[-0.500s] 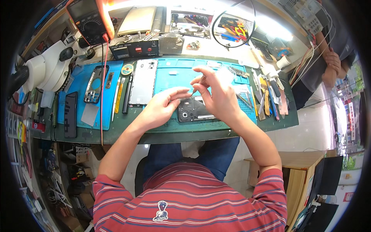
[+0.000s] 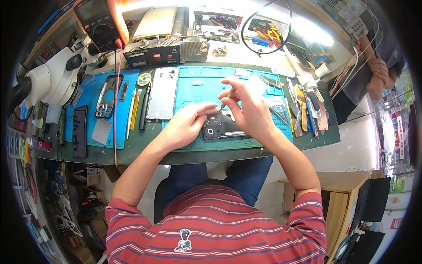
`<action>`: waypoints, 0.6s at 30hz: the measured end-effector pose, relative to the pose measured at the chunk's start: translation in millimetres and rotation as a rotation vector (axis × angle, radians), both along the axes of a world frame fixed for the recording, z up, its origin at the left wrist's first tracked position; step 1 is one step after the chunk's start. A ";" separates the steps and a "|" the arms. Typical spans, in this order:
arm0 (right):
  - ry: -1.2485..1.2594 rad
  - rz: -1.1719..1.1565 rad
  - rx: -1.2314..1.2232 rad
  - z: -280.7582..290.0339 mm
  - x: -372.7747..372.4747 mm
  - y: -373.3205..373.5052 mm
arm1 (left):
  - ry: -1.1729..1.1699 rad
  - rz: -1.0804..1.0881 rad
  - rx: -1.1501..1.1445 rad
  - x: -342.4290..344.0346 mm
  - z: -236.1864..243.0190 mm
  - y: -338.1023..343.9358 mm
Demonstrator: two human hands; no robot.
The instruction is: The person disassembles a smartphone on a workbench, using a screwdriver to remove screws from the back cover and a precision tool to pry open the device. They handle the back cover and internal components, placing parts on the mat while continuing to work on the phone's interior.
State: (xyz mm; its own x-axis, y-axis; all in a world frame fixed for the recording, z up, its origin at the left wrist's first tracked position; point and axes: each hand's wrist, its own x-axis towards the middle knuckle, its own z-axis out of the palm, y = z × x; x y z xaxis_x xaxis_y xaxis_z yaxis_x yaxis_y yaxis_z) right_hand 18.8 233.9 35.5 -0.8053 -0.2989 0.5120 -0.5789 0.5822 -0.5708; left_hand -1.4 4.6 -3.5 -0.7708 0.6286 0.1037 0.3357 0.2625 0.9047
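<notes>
A black phone body [image 2: 212, 131] lies on the blue mat with its inside exposed, its camera end toward my left hand. My right hand [image 2: 247, 105] is above it, closed on a slim screwdriver [image 2: 231, 92]. Most of that tool is hidden by my fingers, and its thin end points down at the phone's far left edge. My left hand [image 2: 187, 126] rests along the phone's left side. Its fingers are stretched toward the screwdriver's end, the thumb lying lower, with nothing seen held.
A silvery phone back panel [image 2: 161, 94] lies left of my hands. Farther left, a phone frame [image 2: 110, 94] rests on another blue mat, near a dark screen [image 2: 80, 131]. Hand tools [image 2: 303, 110] line the right side. A microscope [image 2: 50, 79] overhangs the left; another person [image 2: 380, 72] stands at right.
My left hand has shifted slightly, its fingertips a little nearer the screwdriver's end. The right hand has barely moved and still holds the screwdriver over the phone.
</notes>
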 end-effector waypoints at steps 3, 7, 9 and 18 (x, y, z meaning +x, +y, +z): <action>-0.010 0.045 0.012 -0.1 0.0 3.5 | 0.026 0.006 -0.007 1.0 0.2 -0.3; -0.015 0.097 0.009 -2.4 1.6 6.4 | 0.086 0.020 -0.029 3.4 -3.6 -0.7; -0.021 0.094 0.032 -2.1 3.8 6.7 | 0.106 0.020 -0.036 3.5 -4.7 -0.7; 0.046 0.007 -0.023 -6.3 -1.9 8.5 | 0.104 0.179 -0.074 -9.7 6.3 4.4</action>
State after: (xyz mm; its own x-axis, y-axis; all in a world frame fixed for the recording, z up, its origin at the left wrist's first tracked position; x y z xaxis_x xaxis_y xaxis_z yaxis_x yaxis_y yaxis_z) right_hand 17.0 242.3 29.2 -0.7789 -0.2922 0.5550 -0.6088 0.5648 -0.5571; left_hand -11.1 9.0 2.8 -0.8584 0.4914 0.1472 0.3683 0.3906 0.8437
